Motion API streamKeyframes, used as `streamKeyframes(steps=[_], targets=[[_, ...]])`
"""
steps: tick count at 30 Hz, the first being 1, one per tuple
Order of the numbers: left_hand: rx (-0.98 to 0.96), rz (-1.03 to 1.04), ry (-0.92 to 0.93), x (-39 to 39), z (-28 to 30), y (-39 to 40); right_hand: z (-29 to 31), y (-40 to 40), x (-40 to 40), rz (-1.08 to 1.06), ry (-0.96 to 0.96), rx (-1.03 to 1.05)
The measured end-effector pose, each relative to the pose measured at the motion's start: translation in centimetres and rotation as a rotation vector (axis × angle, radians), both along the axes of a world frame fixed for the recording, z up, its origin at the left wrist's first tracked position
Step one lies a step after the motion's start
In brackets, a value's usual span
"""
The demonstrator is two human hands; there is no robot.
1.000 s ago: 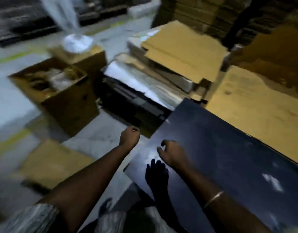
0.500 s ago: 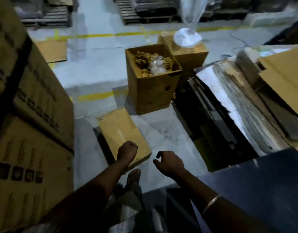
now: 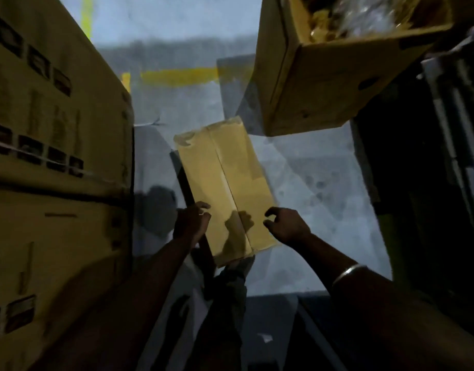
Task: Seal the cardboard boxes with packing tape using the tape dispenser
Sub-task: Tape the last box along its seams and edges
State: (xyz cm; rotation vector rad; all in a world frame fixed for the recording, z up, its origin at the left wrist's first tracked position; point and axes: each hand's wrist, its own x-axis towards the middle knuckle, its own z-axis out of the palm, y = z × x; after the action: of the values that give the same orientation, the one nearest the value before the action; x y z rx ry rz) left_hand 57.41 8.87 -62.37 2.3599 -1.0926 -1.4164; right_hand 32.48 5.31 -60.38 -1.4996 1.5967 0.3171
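Nearest, two bare forearms reaching down, a metal bangle (image 3: 349,271) on the right wrist. Left hand (image 3: 190,225) at the left long edge of the flattened cardboard box (image 3: 225,188), fingers curled toward that edge; whether already pinching it, impossible to tell in the dim, blurred view. Right hand (image 3: 286,226) just beside the right edge, fingers and thumb apart in a loose claw, holding nothing. Flattened box lying on the grey concrete floor (image 3: 310,183), centre seam running lengthwise, old tape remnants at its far end. No tape dispenser anywhere in view, so sealing likely some steps off. Probable risks: a one-sided lift folding the panel along the seam or letting it slide from a weak pinch; poor light hiding the edge; a foot or trouser leg close beneath the near end catching the board. Left, a tall stack of printed cartons (image 3: 56,156) crowding the elbow. Farther off, an open carton (image 3: 324,76) of loose contents, easily knocked by a swinging panel; beyond, a yellow floor line (image 3: 177,76).
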Motion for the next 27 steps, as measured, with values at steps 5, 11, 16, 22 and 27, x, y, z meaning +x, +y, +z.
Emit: streamKeyframes(steps=[5,11,16,22,27], targets=[[0.031,0.000,0.006,0.5,-10.8,-1.5,-11.8,-4.6,1.0,0.089,-0.003,0.006],[0.106,0.160,0.072,-0.5,-19.5,-0.7,-20.9,-6.0,0.4,0.147,0.190,-0.021],[0.096,0.192,0.130,-1.5,-22.6,-0.2,-25.3,-5.6,0.1,0.064,0.053,0.070],[0.167,0.250,0.120,-1.4,-20.2,0.0,-23.0,-4.3,-0.4,0.129,0.077,0.044],[0.179,0.182,0.002,-2.4,-11.7,-0.8,-13.7,-3.4,-1.3,0.167,0.208,-0.147]])
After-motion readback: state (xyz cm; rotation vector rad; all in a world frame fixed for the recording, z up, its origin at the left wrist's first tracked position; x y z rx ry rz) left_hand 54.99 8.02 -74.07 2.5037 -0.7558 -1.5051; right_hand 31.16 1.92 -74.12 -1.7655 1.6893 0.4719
